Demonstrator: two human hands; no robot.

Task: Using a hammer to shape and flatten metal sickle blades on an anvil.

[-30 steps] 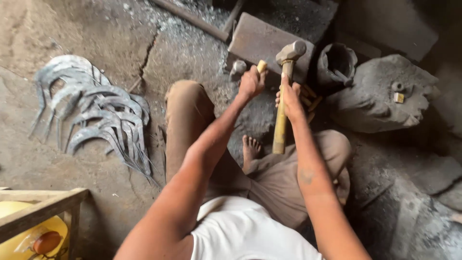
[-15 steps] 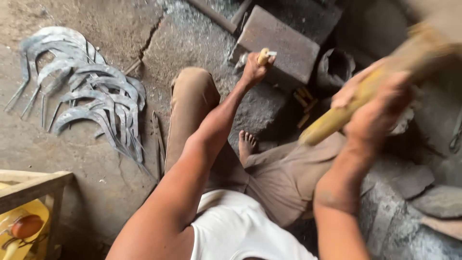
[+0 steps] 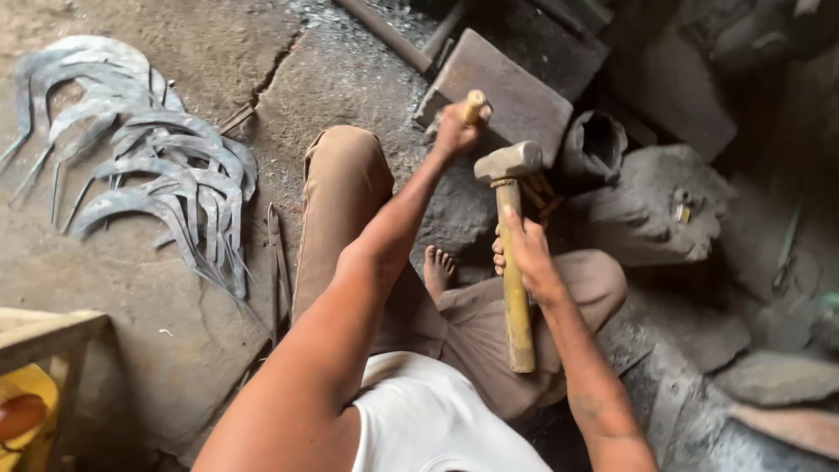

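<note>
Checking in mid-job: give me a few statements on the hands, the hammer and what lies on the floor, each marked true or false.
1. The right hand grips the hammer by its wooden handle. True.
2. The hammer's head points down at the person's foot. False: the head is at the top, near the flat metal block.
3. The left hand is empty. False: it holds a short wooden-handled piece against the block.
4. A pile of curved sickle blades lies on the floor to the person's left. True.
5. The person wears shoes. False: a bare foot shows.
</note>
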